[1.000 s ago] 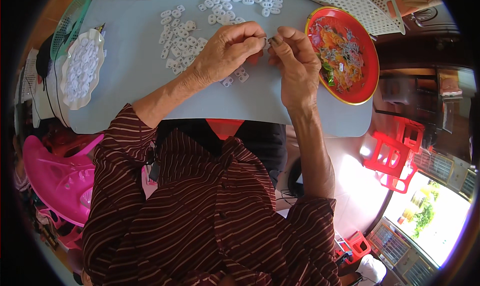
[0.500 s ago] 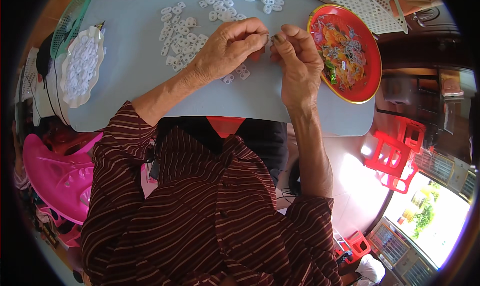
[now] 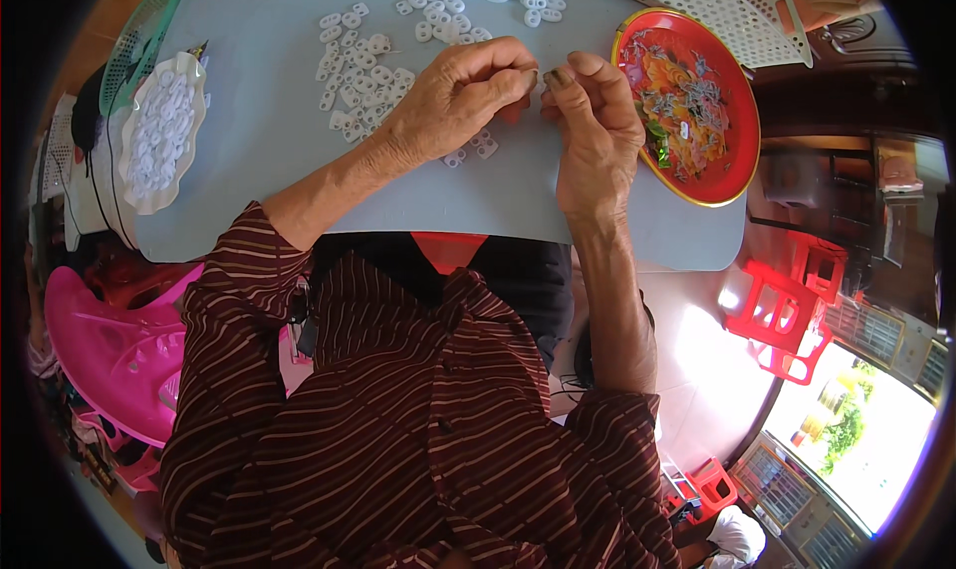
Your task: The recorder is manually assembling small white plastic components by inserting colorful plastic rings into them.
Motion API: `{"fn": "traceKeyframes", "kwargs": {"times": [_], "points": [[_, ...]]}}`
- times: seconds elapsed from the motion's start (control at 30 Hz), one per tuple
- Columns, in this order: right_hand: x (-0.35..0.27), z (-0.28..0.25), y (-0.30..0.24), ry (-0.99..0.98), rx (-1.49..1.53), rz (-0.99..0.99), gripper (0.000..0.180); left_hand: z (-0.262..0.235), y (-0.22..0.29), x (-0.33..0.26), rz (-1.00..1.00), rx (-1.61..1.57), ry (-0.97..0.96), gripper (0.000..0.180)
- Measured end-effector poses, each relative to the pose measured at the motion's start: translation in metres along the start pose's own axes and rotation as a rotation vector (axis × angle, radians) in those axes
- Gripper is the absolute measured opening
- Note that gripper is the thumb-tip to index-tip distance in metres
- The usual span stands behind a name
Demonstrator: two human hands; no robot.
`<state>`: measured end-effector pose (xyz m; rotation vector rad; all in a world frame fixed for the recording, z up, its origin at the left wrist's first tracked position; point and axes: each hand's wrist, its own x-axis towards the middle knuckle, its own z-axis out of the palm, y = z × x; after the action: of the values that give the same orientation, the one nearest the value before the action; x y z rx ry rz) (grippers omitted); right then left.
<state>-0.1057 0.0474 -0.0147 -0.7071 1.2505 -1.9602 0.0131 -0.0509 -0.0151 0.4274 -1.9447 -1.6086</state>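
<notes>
My left hand (image 3: 463, 96) is closed in a pinch above the table, its thumb and index finger pressed together. Facing it, my right hand (image 3: 596, 121) also pinches, with a narrow gap between the two sets of fingertips. Whatever they hold is too small or hidden to make out. Beneath and left of my left hand lie many small white plastic pieces with two holes (image 3: 366, 76), and a few more show below its wrist (image 3: 485, 146). Right of my right hand stands a red plate with a gold rim (image 3: 732, 156), holding small grey slivers and one white piece over an orange pattern.
At the left, a scalloped white dish (image 3: 147, 201) heaped with white pieces stands near a green mesh basket (image 3: 149, 31). A perforated white plastic basket (image 3: 697, 11) lies at the far right. Pink chair (image 3: 110, 350) and red stools (image 3: 772, 310) flank the grey-blue table (image 3: 249, 191).
My right hand has drawn slightly away to the right, so the gap between the fingertips is a little wider. My left hand has hardly moved.
</notes>
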Motion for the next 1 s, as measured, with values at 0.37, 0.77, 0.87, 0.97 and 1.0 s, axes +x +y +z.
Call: {"fn": "traceKeyframes", "kwargs": {"times": [0.37,0.77,0.87,0.97,1.0], "points": [[-0.001,0.000,0.002,-0.038,-0.011,-0.011,0.017,0.000,0.000,0.000,0.028,0.040,0.001,0.018],[-0.001,-0.008,0.002,-0.063,-0.067,0.018,0.010,0.004,0.002,-0.001,0.028,0.077,-0.005,0.016],[-0.002,-0.010,0.000,-0.123,-0.094,0.041,0.012,0.001,0.003,-0.002,0.017,0.070,-0.045,0.017],[-0.002,-0.008,-0.002,-0.109,-0.166,-0.002,0.015,0.000,0.008,0.000,-0.041,0.041,-0.087,0.020],[-0.003,-0.007,-0.001,-0.093,-0.162,0.018,0.016,-0.001,0.009,-0.001,-0.077,0.011,-0.112,0.023]]}}
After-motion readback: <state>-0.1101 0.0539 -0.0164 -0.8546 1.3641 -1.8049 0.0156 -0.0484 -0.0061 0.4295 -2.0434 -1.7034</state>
